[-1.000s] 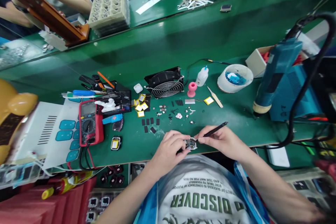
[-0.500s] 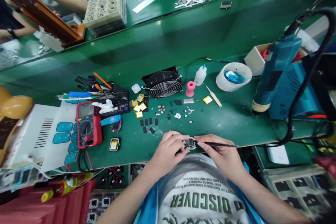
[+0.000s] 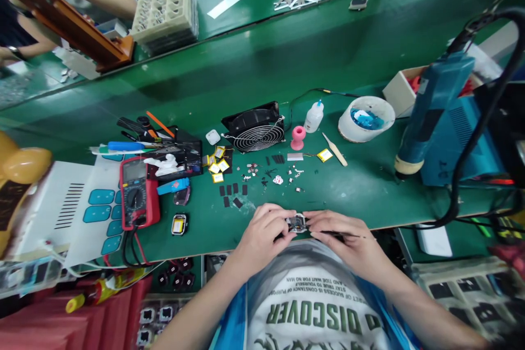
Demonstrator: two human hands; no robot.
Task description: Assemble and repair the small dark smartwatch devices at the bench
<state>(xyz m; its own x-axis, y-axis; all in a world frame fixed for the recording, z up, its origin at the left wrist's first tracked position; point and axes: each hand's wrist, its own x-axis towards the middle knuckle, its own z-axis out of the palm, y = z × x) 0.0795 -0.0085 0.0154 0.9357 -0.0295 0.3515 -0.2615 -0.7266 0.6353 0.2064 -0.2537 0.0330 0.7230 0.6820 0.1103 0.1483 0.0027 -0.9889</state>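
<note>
At the front edge of the bench, an opened smartwatch case (image 3: 297,223) with its inner parts showing lies between my hands. My left hand (image 3: 268,232) is closed on the case's left side, fingertips along its upper edge. My right hand (image 3: 348,238) has its fingers against the right side of the case. A thin dark tool, like tweezers (image 3: 357,236), is tucked in that hand and mostly covered by the fingers. Left of my hands lies another opened watch case (image 3: 179,225) with a yellow battery in it.
Small parts (image 3: 278,180) and black pads (image 3: 233,190) lie beyond my hands. Behind them stand a fan (image 3: 256,134), a pink spool (image 3: 298,138), a bottle (image 3: 314,116) and a white tub (image 3: 365,134). A multimeter (image 3: 140,191) is at left; a blue electric screwdriver (image 3: 435,104) hangs at right.
The dark tool's tip has drawn back from the watch case and the tool now lies lower within my right hand. My right fingers have come onto the case's right side.
</note>
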